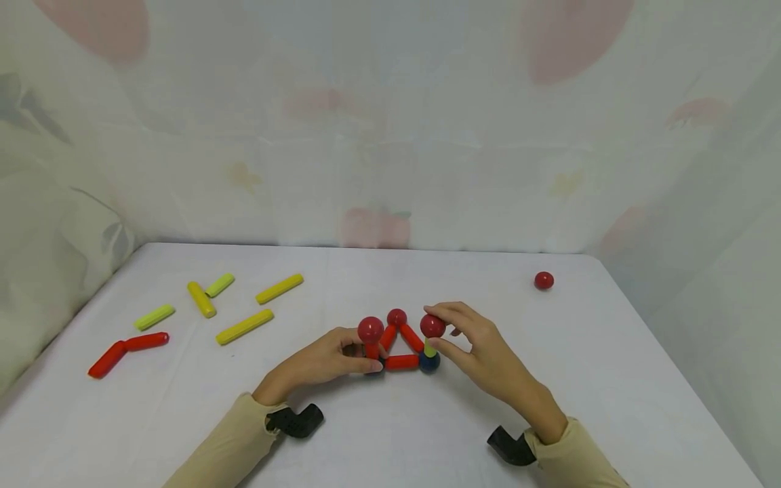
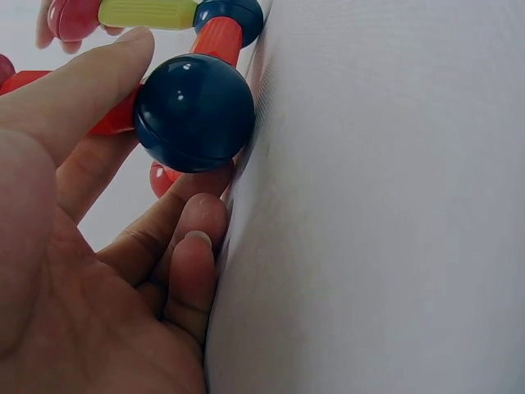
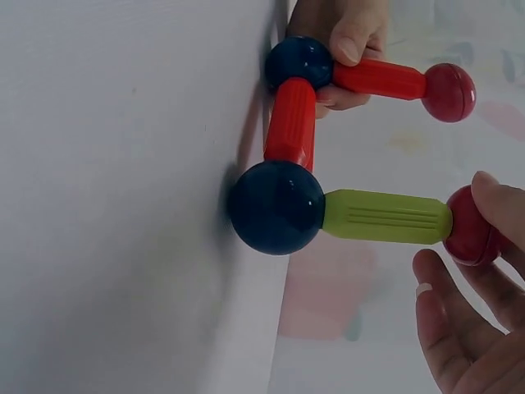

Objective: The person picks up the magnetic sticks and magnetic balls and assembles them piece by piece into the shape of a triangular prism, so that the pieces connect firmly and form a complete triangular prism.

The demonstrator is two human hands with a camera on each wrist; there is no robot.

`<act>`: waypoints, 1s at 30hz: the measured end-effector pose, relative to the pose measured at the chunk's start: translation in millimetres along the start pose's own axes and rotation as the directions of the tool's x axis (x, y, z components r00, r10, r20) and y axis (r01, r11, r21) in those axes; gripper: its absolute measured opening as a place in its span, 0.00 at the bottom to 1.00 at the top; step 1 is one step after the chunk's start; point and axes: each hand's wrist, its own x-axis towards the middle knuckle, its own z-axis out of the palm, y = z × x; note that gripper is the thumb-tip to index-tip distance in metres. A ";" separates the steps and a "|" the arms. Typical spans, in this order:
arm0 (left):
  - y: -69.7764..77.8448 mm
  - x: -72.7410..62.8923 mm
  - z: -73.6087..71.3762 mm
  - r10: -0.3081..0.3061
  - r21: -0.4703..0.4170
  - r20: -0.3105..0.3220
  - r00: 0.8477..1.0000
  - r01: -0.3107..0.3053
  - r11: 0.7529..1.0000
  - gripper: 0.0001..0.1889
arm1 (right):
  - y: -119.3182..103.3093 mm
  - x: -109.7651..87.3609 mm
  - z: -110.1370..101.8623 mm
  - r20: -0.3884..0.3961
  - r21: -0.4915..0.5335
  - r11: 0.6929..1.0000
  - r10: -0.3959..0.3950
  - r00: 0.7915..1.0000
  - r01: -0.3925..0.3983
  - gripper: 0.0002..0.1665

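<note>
A triangle of red rods from a ball-and-rod building set lies on the table, with a red ball at its back corner and blue balls at both front corners. From the left blue ball rises a red rod topped by a red ball; my left hand grips this rod low down, thumb close to the blue ball. A yellow-green rod stands upright on the right blue ball. My right hand pinches the red ball on its top between thumb and fingers.
Two red rods lie end to end at the left of the white table. Behind them are several loose yellow rods and yellow-green rods. One red ball sits at the back right.
</note>
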 end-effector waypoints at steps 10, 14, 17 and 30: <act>0.0 -0.1 -0.7 -0.006 -0.014 0.004 1.000 0.006 1.000 0.10 | 3.8 -1.7 2.2 0.057 0.022 0.996 0.084 0.995 -0.085 0.34; 0.0 0.0 -0.9 -0.008 -0.005 0.005 1.000 0.008 1.000 0.10 | 10.5 -2.2 5.0 0.127 0.028 0.988 0.146 0.981 -0.150 0.27; 1.0 0.3 -1.7 -0.017 0.010 0.014 1.000 0.017 1.000 0.13 | 16.0 -2.6 7.4 0.198 0.028 0.979 0.192 0.961 -0.201 0.17; 9.9 -15.6 -35.4 -0.039 0.170 -0.039 0.998 0.045 0.984 0.20 | 25.9 -3.8 14.7 0.337 0.021 0.952 0.282 0.898 -0.306 0.13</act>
